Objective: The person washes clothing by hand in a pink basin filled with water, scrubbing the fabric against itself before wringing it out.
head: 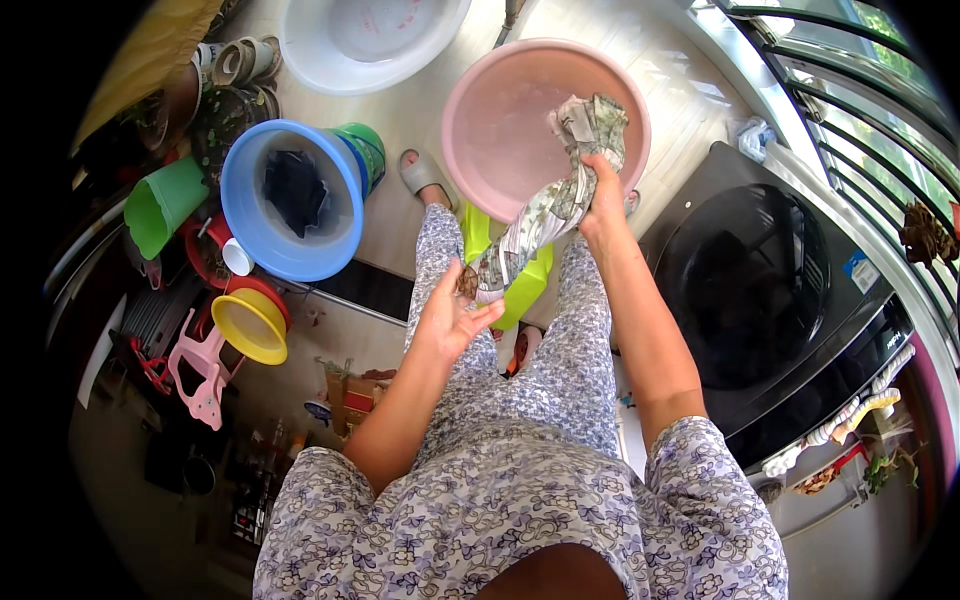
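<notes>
A wet-looking patterned cloth (536,225), twisted into a rope, stretches diagonally before me. My right hand (602,196) is closed around its upper part, and the bunched end fans out above the fist over the pink basin (469,142). Between the thumb and the loosely extended fingers of my left hand (448,319) lies the cloth's lower end. Cloudy water appears to fill the basin, which stands on the floor in front of my feet. Under the cloth, between my legs, is a lime-green plastic stool (529,289), partly hidden.
At left, a blue bucket (232,225) holds dark cloth (295,191) in water. A large white basin (300,56) stands beyond. A black washing machine (739,285) is close by my right arm. Left lie a green container (166,204), a yellow basin (225,330) and a pink plastic stool (196,367).
</notes>
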The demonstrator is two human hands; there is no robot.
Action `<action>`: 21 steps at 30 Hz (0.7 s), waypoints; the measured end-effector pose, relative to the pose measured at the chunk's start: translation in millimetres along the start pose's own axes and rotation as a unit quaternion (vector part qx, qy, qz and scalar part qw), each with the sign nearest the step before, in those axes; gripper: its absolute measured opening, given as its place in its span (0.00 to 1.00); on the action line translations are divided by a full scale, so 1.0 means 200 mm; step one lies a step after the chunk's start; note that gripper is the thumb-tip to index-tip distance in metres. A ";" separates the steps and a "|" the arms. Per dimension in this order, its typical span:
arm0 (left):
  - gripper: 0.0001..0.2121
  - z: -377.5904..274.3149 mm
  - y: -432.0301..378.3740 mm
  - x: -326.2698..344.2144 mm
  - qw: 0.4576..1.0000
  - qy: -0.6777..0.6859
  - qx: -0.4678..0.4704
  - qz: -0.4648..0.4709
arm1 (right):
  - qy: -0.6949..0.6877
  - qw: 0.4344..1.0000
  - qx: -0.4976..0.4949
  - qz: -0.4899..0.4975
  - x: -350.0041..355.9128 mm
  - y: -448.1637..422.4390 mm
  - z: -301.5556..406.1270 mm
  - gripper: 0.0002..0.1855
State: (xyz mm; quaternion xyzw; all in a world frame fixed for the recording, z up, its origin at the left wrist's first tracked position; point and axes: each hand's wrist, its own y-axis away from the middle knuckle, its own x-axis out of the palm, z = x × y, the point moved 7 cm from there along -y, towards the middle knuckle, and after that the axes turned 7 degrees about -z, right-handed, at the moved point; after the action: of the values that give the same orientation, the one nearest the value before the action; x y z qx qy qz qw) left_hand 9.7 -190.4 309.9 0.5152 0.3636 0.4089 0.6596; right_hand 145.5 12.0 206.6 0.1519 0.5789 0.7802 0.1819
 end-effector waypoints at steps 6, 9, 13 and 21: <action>0.22 -0.23 0.02 0.23 0.980 0.161 0.118 0.016 | 0.003 0.999 0.024 0.048 0.05 0.10 0.07 0.09; 0.10 -0.44 0.20 0.34 0.941 0.109 0.320 0.008 | -0.032 0.994 0.091 0.054 0.03 0.13 0.03 0.09; 0.11 -0.54 0.51 0.56 0.784 -0.079 0.613 0.064 | -0.121 0.957 0.233 0.125 0.07 0.18 -0.03 0.09; 0.10 -0.22 0.98 0.95 0.393 -0.391 0.800 0.230 | 0.082 0.961 0.207 0.164 0.15 0.40 0.07 0.13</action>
State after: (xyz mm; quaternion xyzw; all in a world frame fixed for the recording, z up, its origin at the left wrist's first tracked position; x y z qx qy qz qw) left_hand 13.0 26.2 480.6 0.9736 0.0935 -0.1799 -0.1053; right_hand 115.6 17.1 287.3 0.2145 0.7082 0.6719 -0.0319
